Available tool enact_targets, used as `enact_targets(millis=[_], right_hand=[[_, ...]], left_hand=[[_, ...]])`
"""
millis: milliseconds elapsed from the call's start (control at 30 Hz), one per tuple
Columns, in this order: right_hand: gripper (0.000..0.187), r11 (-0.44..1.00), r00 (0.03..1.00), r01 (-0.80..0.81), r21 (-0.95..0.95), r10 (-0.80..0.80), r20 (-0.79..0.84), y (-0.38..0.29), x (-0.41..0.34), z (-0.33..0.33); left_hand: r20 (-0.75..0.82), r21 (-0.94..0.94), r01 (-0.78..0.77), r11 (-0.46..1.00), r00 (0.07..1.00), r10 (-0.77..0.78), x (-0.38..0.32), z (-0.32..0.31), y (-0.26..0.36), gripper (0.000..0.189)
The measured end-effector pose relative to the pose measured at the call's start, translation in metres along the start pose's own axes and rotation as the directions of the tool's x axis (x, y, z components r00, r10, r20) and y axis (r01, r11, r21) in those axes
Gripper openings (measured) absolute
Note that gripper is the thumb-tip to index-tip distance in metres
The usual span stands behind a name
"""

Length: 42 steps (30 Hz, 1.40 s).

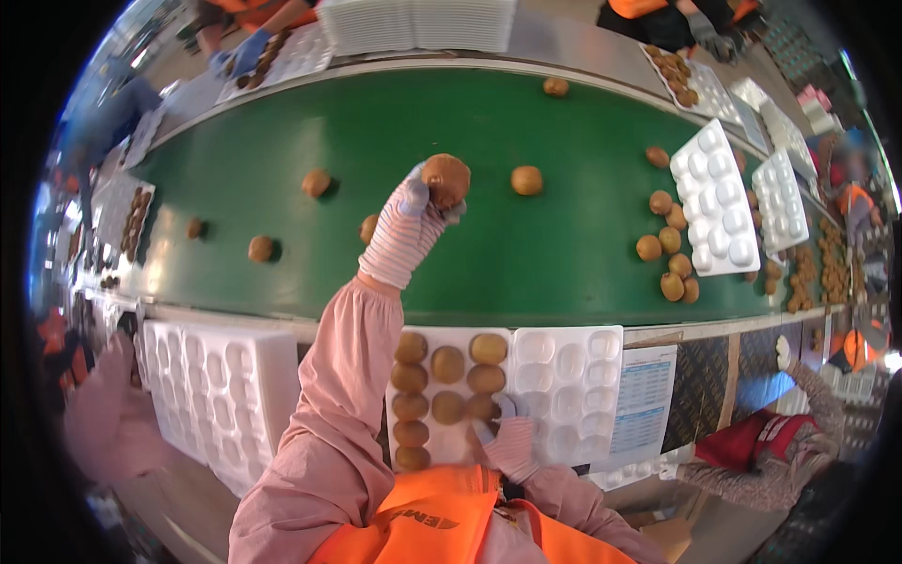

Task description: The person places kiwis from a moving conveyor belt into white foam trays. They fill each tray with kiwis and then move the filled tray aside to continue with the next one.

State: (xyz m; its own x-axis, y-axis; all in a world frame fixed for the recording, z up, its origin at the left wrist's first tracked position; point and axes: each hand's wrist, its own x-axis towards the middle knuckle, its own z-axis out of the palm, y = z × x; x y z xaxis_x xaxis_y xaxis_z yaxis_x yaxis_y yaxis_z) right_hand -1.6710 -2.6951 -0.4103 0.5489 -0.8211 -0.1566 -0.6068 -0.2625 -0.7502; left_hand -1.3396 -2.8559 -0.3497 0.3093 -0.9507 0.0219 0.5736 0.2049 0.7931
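Note:
My left hand (423, 197), in a striped glove with grey fingers, reaches over the green conveyor belt (465, 275) and grips a brown kiwifruit (448, 178). A kiwifruit (527, 180) lies right of it on the belt. Close to my body, my right hand (509, 433), gloved alike, has thumb and fingers around a kiwifruit (482, 407) at the right column of a white moulded tray (451, 451). That tray's left column holds several kiwifruit (411, 377); more sit in the middle and right columns. An empty white tray (569, 395) adjoins on the right.
Stacked white trays (211, 395) stand left, more (416, 25) beyond the belt. Two trays (715, 197) (780, 201) lie on the belt's right part near many loose kiwifruit (669, 240). A printed sheet (641, 402) lies right. Co-workers' gloved hands (246, 56) (712, 35) are across; another person (768, 444) is right.

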Motion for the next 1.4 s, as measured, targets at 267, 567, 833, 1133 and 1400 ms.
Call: enact_targets(millis=[267,567,833,1133,1400], right_hand=[[0.054,0.990,0.991,0.135,-0.047,-0.133,0.032,0.027,0.012,0.002],[0.063,0.989,0.989,0.147,-0.020,-0.147,-0.005,0.034,-0.001,-0.021],[0.063,0.739,0.801,0.596,-0.315,-0.575,0.168,-0.035,-0.055,-0.006],[0.063,0.759,0.821,0.571,-0.313,-0.526,0.222,-0.075,-0.112,-0.005],[0.063,0.837,0.932,0.339,-0.430,-0.363,0.028,-0.047,-0.132,-0.064]], left_hand=[[-0.134,0.071,-0.091,0.993,0.986,0.100,-0.183,0.015,0.049,0.103],[-0.510,0.151,0.023,0.988,0.858,0.058,-0.443,0.052,0.030,0.056],[-0.917,-0.261,-0.003,0.965,0.312,-0.247,-0.602,-0.013,-0.155,0.047],[-0.923,-0.343,0.401,0.850,0.022,-0.383,-0.581,-0.057,-0.197,0.059],[-0.895,0.097,0.670,0.736,0.382,-0.229,-0.446,-0.033,-0.134,0.058]])
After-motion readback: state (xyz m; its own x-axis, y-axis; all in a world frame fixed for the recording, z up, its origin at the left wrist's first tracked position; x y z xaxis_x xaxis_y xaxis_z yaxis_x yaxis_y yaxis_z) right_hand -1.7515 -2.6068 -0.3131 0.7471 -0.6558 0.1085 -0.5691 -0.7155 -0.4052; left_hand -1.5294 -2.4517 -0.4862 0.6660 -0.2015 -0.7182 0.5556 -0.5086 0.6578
